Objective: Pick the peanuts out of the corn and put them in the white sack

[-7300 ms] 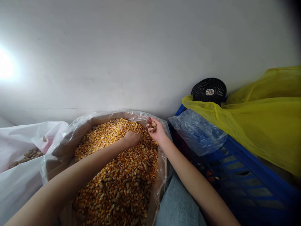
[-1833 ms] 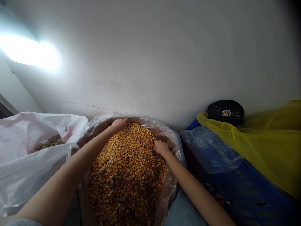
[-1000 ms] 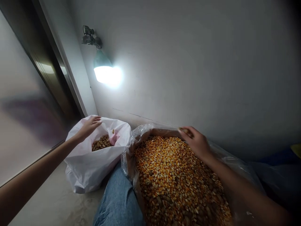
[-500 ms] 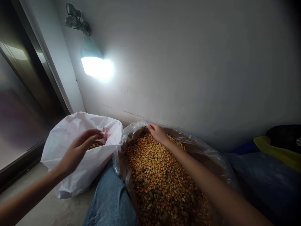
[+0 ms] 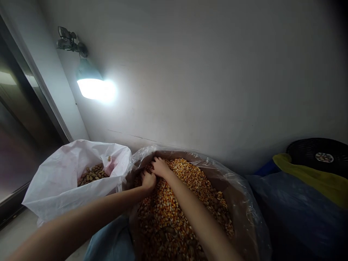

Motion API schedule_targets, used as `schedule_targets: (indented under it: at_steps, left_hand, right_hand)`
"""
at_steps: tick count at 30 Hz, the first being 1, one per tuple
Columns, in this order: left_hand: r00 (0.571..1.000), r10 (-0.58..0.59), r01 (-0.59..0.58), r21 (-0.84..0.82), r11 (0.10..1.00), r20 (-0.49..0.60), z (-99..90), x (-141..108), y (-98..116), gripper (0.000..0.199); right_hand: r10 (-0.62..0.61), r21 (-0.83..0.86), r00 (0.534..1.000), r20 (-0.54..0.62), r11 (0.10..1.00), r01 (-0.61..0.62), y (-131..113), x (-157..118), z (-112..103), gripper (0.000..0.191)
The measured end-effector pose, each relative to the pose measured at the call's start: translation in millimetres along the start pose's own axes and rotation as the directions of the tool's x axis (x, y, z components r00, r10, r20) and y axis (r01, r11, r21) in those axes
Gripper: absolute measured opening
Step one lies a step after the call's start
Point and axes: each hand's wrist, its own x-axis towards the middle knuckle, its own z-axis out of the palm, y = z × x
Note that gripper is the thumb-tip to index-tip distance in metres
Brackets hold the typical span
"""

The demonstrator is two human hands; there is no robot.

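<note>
1. Denim knee (image 5: 110, 244) shows at the bottom edge of the view, just beside the brown-lined sack (image 5: 233, 192), whose clear plastic liner bunches along the rim.
2. Corn kernels (image 5: 174, 206) fill the sack, with darker peanut pods (image 5: 170, 229) scattered among them. The pods are too small here to show a long axis.
3. Left hand (image 5: 148, 181) and right hand (image 5: 160, 167) lie close together at the sack's far left, the right one slightly farther away. Both have curled fingers sunk into the kernels, and with the fingertips buried, I cannot tell whether they grasp anything.
4. White plastic bag (image 5: 62, 188) stands just beside the sack, nearer the left hand, holding a heap of peanuts in the shell (image 5: 92, 174).
5. Farther right lie blue-grey plastic sheeting (image 5: 290, 214), yellow plastic (image 5: 301, 166) and a round black fan (image 5: 318, 152).
6. Farthest off, a lit lamp (image 5: 88, 81) hangs on the white wall (image 5: 203, 79), beside a dark glass door (image 5: 16, 127).
</note>
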Motion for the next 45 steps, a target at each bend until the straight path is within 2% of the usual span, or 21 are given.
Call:
schedule_targets:
  at_steps: [3,6,7,9,11,12,14,16,19,22,25,27,29,31,33,36,39,41,43,45]
  left_hand:
    - [1.0,-0.018,0.018,0.012,1.0,-0.01,7.6,-8,-3,0.049]
    - [0.994,0.069,-0.063,-0.069,0.996,0.083,7.2,-24,-3,0.047]
    - [0.983,0.11,-0.096,-0.101,0.99,0.149,4.9,-29,-2,0.045]
    - [0.928,0.205,-0.167,-0.144,0.975,0.312,-2.3,-35,2,0.04]
    - [0.875,0.287,-0.242,-0.162,0.957,0.39,-10.8,-33,8,0.032]
    - [0.869,0.32,-0.28,-0.159,0.947,0.377,-14.3,-29,11,0.03]
    - [0.895,0.351,-0.336,-0.101,0.936,0.275,-17.6,-13,14,0.03]
    - [0.934,0.309,-0.318,0.022,0.948,0.179,-14.7,7,14,0.034]
    - [0.971,0.218,-0.231,0.156,0.96,0.092,-1.5,27,10,0.038]
    - [0.982,0.182,-0.186,0.118,0.976,0.046,14.9,25,8,0.032]
    - [0.976,0.191,-0.191,-0.01,0.982,0.101,26.9,11,17,0.028]
    - [0.933,0.311,-0.292,-0.125,0.948,0.18,29.6,2,26,0.028]
    - [0.842,0.482,-0.445,-0.194,0.874,0.244,27.6,-3,33,0.026]
    - [0.737,0.605,-0.591,-0.146,0.793,0.301,22.7,-3,36,0.025]
    - [0.677,0.649,-0.683,-0.033,0.73,0.347,18.1,2,33,0.025]
    - [0.67,0.624,-0.711,0.105,0.696,0.402,15.7,9,24,0.027]
    - [0.66,0.607,-0.716,0.126,0.687,0.442,16.7,11,21,0.029]
    - [0.648,0.612,-0.724,0.117,0.68,0.453,16.9,9,21,0.03]
    - [0.642,0.615,-0.727,0.11,0.678,0.458,16.3,8,23,0.03]
    - [0.631,0.625,-0.736,0.098,0.67,0.461,15.8,7,25,0.029]
  right_hand:
    - [-0.005,0.029,0.998,0.057,1.0,0.003,7,-5,-2,0.028]
    - [-0.071,0.113,0.983,0.171,0.992,0.052,23,-29,-19,0.029]
    - [-0.099,0.15,0.972,0.215,0.986,0.068,30,-40,-27,0.029]
    - [-0.147,0.226,0.945,0.293,0.971,0.081,45,-66,-44,0.028]
    - [-0.167,0.345,0.935,0.313,0.937,0.052,60,-92,-57,0.029]
    - [-0.135,0.453,0.958,0.253,0.892,0.006,68,-105,-60,0.03]
    - [0.047,0.611,0.996,0.077,0.787,-0.084,83,-128,-61,0.032]
    - [0.259,0.687,0.965,-0.042,0.709,-0.16,96,-145,-54,0.031]
    - [0.431,0.695,0.901,-0.054,0.664,-0.276,111,-159,-41,0.027]
    - [0.456,0.656,0.886,-0.084,0.695,-0.295,115,-163,-33,0.024]
    - [0.369,0.599,0.925,-0.09,0.762,-0.246,113,-163,-28,0.022]
    - [0.295,0.559,0.953,-0.071,0.803,-0.207,112,-163,-27,0.02]
    - [0.251,0.536,0.965,-0.078,0.827,-0.172,113,-165,-26,0.02]
    - [0.248,0.524,0.964,-0.1,0.837,-0.161,113,-167,-28,0.02]
    - [0.253,0.506,0.96,-0.12,0.848,-0.16,110,-168,-30,0.021]
    - [0.182,0.434,0.97,-0.158,0.896,-0.097,96,-162,-32,0.024]
    - [0.069,0.343,0.985,-0.161,0.939,-0.01,76,-150,-29,0.025]
    - [0.05,0.331,0.986,-0.158,0.944,0.006,69,-145,-24,0.022]
    - [0.108,0.406,0.978,-0.176,0.914,-0.027,68,-143,-21,0.017]
    - [0.253,0.585,0.95,-0.185,0.805,-0.1,72,-144,-19,0.017]
